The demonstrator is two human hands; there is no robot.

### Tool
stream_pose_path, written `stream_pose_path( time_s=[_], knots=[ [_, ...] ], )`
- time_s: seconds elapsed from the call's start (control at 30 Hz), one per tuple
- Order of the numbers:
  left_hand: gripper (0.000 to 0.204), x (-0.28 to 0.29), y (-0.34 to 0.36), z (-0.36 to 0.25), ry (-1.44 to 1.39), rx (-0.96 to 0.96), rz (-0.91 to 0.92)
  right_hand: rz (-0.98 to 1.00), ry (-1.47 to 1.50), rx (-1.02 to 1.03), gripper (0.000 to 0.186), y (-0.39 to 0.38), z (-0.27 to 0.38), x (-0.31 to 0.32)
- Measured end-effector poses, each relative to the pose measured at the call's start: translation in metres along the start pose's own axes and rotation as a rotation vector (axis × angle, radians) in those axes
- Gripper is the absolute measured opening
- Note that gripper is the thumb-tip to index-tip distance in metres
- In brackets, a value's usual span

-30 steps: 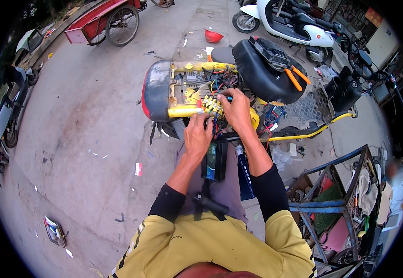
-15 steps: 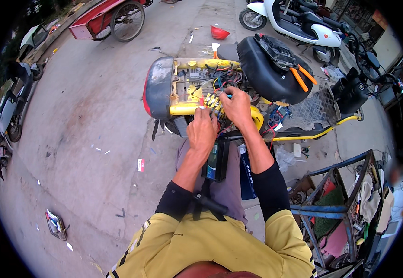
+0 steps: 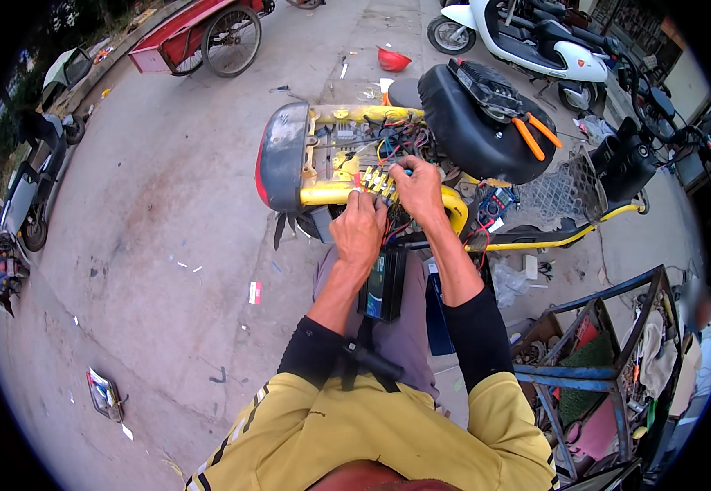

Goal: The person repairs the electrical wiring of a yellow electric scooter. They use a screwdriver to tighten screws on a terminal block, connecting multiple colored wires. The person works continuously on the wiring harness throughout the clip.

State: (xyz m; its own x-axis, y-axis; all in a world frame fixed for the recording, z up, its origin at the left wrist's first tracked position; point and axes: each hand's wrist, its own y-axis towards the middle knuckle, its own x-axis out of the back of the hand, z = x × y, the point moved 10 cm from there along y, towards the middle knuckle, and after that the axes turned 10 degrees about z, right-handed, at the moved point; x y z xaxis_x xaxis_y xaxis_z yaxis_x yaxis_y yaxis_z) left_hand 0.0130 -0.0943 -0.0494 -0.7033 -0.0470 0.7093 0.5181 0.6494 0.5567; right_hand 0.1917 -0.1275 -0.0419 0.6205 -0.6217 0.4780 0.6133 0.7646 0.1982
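Note:
A yellow-framed electric scooter (image 3: 331,194) is in front of me, its rear body uncovered and full of loose wires (image 3: 400,135). Both hands are at a yellow and black terminal strip (image 3: 378,180) near the frame's close rail. My left hand (image 3: 359,233) is closed, fingertips pinched at the strip's left end by a bit of red; what they hold is too small to name. Just right of the strip, my right hand (image 3: 421,195) is closed too, thumb against the fingers, its contents hidden. Below my hands a black box (image 3: 382,286) sits between my thighs.
Orange-handled pliers (image 3: 535,135) lie on the tipped-up black seat (image 3: 482,135). A blue multimeter (image 3: 498,201) rests by the footboard. Lower right stands a metal-framed rack (image 3: 572,372) of tools and scraps. Farther off are a red cart (image 3: 180,41), a white scooter (image 3: 527,53) and a red helmet (image 3: 393,59).
The whole view has shifted slightly. My hands stay at the terminal strip in nearly the same pose; a small teal spot by my right fingers no longer shows.

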Motion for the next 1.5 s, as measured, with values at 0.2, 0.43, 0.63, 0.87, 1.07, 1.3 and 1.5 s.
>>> stream_pose_path(
  time_s=[0.2, 0.43, 0.63, 0.87, 1.07, 1.3, 1.5],
  knots=[
    [0.018, 0.0, -0.002, 0.0, 0.01, -0.02, -0.055, 0.02, 0.028, 0.002, 0.031, 0.004, -0.007, -0.005],
    [0.018, 0.002, -0.005, 0.003, -0.02, -0.03, -0.081, 0.05, -0.041, -0.097, 0.03, 0.004, 0.004, -0.001],
    [0.018, 0.004, -0.005, 0.0, -0.062, -0.046, -0.111, 0.029, -0.048, 0.082, 0.031, -0.006, 0.022, 0.005],
    [0.019, 0.005, -0.004, 0.0, -0.064, -0.053, -0.132, 0.037, -0.112, -0.026, 0.032, -0.005, 0.024, 0.006],
    [0.017, 0.005, -0.005, 0.003, -0.116, -0.047, -0.128, 0.157, 0.265, -0.186, 0.028, -0.002, -0.004, -0.004],
    [0.018, 0.002, -0.006, 0.004, -0.133, -0.054, -0.121, 0.167, 0.136, -0.162, 0.031, 0.004, -0.009, -0.002],
    [0.017, 0.005, -0.005, 0.002, -0.107, -0.083, -0.165, 0.181, 0.076, -0.127, 0.033, -0.001, 0.006, 0.0]
  ],
)
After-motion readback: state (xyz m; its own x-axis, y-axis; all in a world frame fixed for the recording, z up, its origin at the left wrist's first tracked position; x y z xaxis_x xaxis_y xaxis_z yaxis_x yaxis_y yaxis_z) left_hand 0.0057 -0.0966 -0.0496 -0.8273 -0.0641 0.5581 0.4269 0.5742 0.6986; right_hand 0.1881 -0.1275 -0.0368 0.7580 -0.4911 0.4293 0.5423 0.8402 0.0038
